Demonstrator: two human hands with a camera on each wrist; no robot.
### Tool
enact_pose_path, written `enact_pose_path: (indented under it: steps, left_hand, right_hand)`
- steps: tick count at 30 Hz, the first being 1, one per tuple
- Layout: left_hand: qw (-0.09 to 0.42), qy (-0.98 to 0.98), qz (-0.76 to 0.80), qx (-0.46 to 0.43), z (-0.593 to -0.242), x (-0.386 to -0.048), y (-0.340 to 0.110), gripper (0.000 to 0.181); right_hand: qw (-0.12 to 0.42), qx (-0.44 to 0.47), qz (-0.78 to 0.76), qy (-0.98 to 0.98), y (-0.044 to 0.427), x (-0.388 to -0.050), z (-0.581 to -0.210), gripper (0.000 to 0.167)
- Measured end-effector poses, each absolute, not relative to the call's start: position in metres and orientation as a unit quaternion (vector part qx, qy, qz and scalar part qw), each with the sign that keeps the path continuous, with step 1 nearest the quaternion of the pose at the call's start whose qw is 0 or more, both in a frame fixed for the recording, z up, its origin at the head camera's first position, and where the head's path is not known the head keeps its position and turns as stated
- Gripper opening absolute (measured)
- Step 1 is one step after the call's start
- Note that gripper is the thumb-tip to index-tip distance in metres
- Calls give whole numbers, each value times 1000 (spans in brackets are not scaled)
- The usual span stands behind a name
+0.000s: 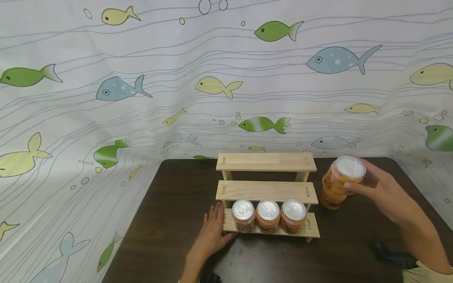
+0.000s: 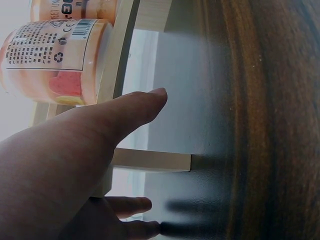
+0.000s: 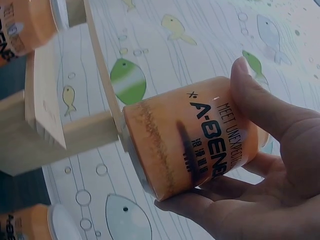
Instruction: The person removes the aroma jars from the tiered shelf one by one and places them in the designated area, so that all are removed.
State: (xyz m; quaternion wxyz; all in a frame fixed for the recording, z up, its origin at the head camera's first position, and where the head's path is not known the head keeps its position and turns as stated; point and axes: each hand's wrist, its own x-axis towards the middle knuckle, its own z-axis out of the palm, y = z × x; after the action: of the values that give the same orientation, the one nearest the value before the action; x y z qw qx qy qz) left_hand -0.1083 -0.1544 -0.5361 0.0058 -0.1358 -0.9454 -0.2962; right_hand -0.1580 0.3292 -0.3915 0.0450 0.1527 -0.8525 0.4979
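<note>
My right hand (image 1: pixel 371 182) holds an orange jar (image 3: pixel 185 135) with a silver lid, thumb on one side and fingers on the other, raised off the table right of a three-step wooden rack (image 1: pixel 265 190). Below it in the head view stands another orange jar (image 1: pixel 330 199), partly hidden. Three similar jars (image 1: pixel 267 215) stand in a row on the rack's lowest step. At that step's left end rests my left hand (image 1: pixel 212 230), fingers straight along the side and thumb near the front edge. The left wrist view shows its thumb (image 2: pixel 135 110) extended against the step.
The rack's middle step (image 1: pixel 265 191) and top step (image 1: pixel 265 161) rise behind the jars. A dark wooden table (image 1: pixel 170 220) carries it all. White fish-patterned sheeting (image 1: pixel 226 59) hangs behind and along both sides.
</note>
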Motion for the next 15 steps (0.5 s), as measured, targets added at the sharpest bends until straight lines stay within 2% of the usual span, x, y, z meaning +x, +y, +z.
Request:
enact_pose_path:
  steps: [5,15]
  left_hand:
    - [-31,-953,-280,-114,-505,-101,-146,104]
    - [17,-942,-304,-141,-525,-102,-152,101]
  right_hand:
    - [56,155,535,-829,340,-156,-396,71]
    - [57,156,649,-742,364,-149,-415,66]
